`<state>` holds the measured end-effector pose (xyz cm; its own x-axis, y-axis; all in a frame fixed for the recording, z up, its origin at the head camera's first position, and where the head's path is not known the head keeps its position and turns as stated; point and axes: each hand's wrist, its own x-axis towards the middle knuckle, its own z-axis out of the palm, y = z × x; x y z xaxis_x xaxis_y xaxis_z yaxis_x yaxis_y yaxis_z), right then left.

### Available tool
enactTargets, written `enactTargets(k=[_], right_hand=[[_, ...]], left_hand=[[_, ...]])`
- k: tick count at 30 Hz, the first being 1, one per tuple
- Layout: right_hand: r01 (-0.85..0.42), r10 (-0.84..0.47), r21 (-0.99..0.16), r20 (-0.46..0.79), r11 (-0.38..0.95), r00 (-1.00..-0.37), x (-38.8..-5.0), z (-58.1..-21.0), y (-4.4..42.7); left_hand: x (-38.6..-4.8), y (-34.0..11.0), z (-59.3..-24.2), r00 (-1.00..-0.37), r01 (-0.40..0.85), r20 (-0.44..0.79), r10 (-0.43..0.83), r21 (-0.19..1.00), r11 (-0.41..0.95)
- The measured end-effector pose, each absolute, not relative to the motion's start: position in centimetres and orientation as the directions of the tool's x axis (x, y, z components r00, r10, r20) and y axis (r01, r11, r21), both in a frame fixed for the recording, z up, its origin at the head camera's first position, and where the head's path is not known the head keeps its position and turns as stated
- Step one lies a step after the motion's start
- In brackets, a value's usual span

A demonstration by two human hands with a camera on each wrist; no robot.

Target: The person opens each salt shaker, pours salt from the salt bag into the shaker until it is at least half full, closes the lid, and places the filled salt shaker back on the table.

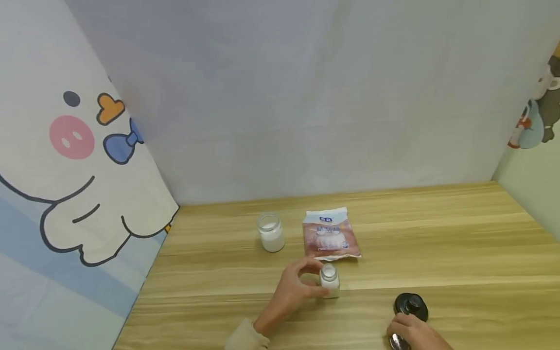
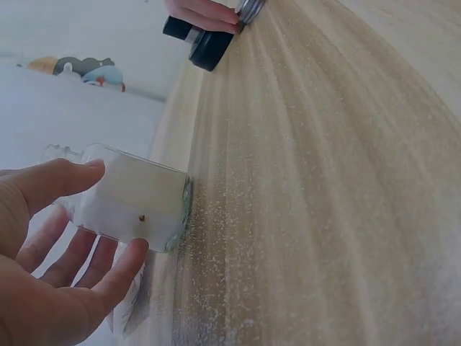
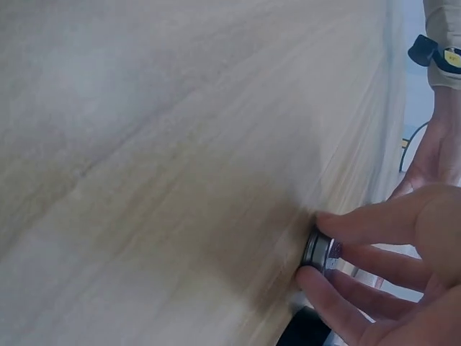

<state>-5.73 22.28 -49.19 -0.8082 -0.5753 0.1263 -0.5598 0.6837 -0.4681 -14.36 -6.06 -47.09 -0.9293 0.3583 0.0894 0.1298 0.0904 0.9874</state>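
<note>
My left hand (image 1: 294, 288) holds a small square glass jar (image 1: 330, 284) upright on the wooden table, thumb on one side and fingers on the other. White granules fill much of the jar, and its mouth is uncovered. To the right, my right hand (image 1: 415, 332) pinches a small round metal cap (image 3: 318, 249) between thumb and fingers, low at the tabletop. Just beyond that hand lies a black round lid (image 1: 411, 305) with a knob on it. The cap's top is partly hidden by the fingers.
A larger open glass jar (image 1: 272, 239) with white contents stands behind the left hand. Beside it lies a pink and white printed packet (image 1: 331, 236). White grains (image 2: 223, 270) are scattered on the table by the small jar. A pale cloth backdrop (image 1: 306, 121) hangs behind.
</note>
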Motion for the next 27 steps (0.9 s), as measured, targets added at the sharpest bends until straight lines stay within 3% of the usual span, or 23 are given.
enactTargets(k=[4, 14, 18, 27], right_hand=[[-0.580, -0.578, -0.531, 0.193, 0.617, -0.793, -5.8, -49.5, 22.4], [-0.367, -0.509, -0.732, 0.032, 0.574, -0.860, -5.6, -46.9, 22.0], [-0.356, -0.472, -0.796, 0.102, 0.489, -0.876, -5.6, -45.1, 21.4], [-0.398, -0.372, -0.796, 0.236, 0.456, -0.898, -7.6, -41.3, 19.3]], left_hand=[[-14.3, -6.0, -47.3, -0.936, 0.125, 0.084, 0.343, 0.987, 0.099], [-14.4, -6.1, -47.4, -0.941, 0.131, 0.090, 0.327, 0.986, 0.107], [-14.5, -6.1, -47.4, -0.943, 0.129, 0.090, 0.321, 0.986, 0.102], [-14.5, -6.0, -47.6, -0.943, 0.118, 0.085, 0.323, 0.989, 0.084]])
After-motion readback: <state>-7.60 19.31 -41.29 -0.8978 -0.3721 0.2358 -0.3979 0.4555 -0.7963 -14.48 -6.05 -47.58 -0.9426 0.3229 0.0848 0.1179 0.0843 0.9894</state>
